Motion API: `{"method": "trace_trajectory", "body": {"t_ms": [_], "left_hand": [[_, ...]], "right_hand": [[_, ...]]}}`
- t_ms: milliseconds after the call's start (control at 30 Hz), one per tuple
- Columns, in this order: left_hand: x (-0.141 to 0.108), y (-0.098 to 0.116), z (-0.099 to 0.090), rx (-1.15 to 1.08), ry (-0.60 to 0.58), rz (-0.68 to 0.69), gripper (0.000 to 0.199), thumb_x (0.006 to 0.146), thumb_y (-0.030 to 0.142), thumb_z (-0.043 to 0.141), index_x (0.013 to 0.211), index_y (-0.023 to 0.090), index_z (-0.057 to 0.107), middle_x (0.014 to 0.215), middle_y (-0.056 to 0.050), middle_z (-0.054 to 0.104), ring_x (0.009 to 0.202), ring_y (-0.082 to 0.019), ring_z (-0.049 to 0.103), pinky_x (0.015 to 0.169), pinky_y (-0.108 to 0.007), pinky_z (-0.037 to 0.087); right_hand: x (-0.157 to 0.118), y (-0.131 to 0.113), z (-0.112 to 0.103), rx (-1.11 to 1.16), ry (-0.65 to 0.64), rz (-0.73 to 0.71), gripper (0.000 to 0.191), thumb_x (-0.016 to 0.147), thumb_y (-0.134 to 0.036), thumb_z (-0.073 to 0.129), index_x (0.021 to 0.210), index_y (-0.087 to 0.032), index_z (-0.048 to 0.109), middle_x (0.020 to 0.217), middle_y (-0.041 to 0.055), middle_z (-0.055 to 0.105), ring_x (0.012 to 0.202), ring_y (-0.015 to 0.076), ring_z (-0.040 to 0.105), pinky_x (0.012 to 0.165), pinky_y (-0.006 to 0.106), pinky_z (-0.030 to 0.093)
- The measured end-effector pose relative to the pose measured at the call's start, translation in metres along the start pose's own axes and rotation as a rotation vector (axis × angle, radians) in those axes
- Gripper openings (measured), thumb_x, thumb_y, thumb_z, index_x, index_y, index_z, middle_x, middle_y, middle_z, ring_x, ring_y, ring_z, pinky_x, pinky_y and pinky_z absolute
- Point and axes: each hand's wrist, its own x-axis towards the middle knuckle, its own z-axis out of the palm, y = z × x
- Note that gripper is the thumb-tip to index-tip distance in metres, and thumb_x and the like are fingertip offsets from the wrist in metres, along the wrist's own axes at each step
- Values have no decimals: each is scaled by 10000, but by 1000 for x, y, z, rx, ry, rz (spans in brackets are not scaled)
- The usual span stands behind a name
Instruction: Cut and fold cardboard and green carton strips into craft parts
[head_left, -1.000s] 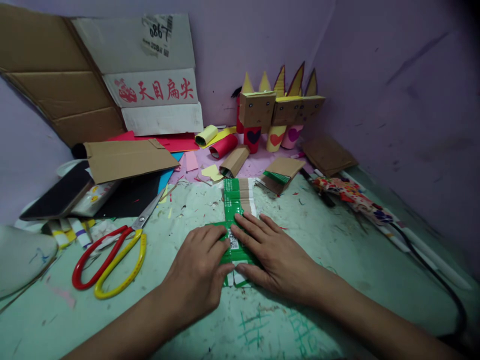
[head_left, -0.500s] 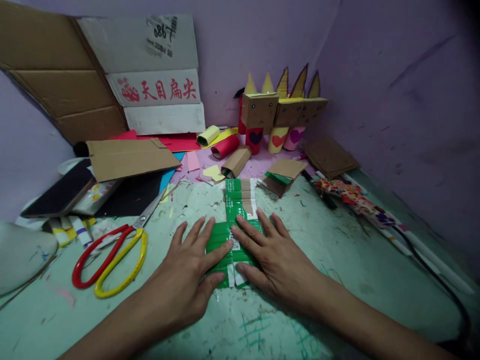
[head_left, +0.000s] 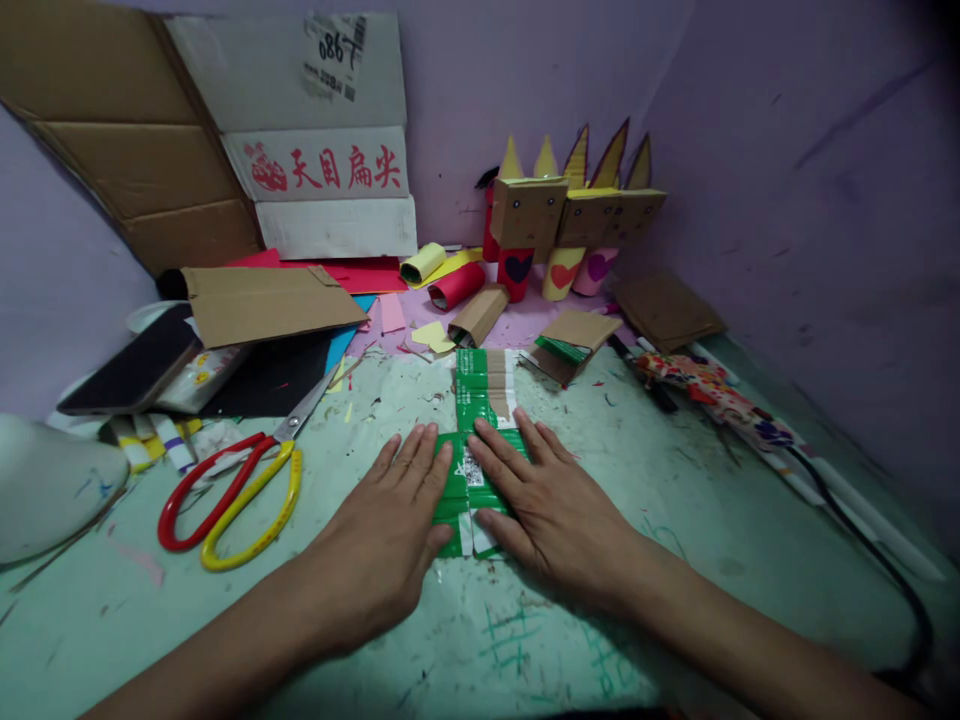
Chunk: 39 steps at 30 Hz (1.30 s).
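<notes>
A green-printed cardboard piece (head_left: 471,395) lies flat on the pale green table, with a brown and white strip along its far right part. A small QR code shows near its middle. Both palms face down on its near part. My left hand (head_left: 401,510) covers the left side, fingers stretched forward. Over the right side, my right hand (head_left: 536,490) lies flat with its fingers slightly spread. Scissors (head_left: 255,490) with one red and one yellow handle rest left of my left hand, blades pointing away.
Cardboard figures (head_left: 529,215) with pointed ears stand against the wall. A folded cardboard piece (head_left: 574,345) lies beyond my right hand. At right are a glue gun (head_left: 720,395) wrapped in patterned material and its black cord. A large cardboard sheet (head_left: 330,160) leans at back left.
My left hand has slid slightly, its fingers now closer together and its thumb nearer the cardboard's left edge. My right hand stays flat on the piece. The view has shifted a little.
</notes>
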Motion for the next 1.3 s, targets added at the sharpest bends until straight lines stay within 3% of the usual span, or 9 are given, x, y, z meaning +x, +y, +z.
{"method": "trace_trajectory", "body": {"t_ms": [333,900,1300], "left_hand": [[3,10,-5,9,-104,-98,560,911,302,332,1440,129,265,1527,-162,136,1396,-284,51,1113,-492,204],[4,13,-3,75,-106,-110,562,884,260,340,1426,121,296,1505,-213,198,1389,-337,101,1079,-579,185],[5,16,-4,111,-99,-114,580,875,251,341,1434,109,280,1500,-226,210,1390,-346,98,1063,-609,189]], "right_hand": [[3,-5,5,-58,21,22,581,933,-482,329,1433,-186,332,1503,44,282,1370,421,142,1082,583,239],[4,-7,4,-79,32,11,605,915,-422,375,1424,-96,338,1494,105,282,1345,463,170,1059,609,275],[3,-7,3,-61,32,15,590,922,-428,361,1426,-121,343,1499,99,288,1366,434,143,1080,580,242]]}}
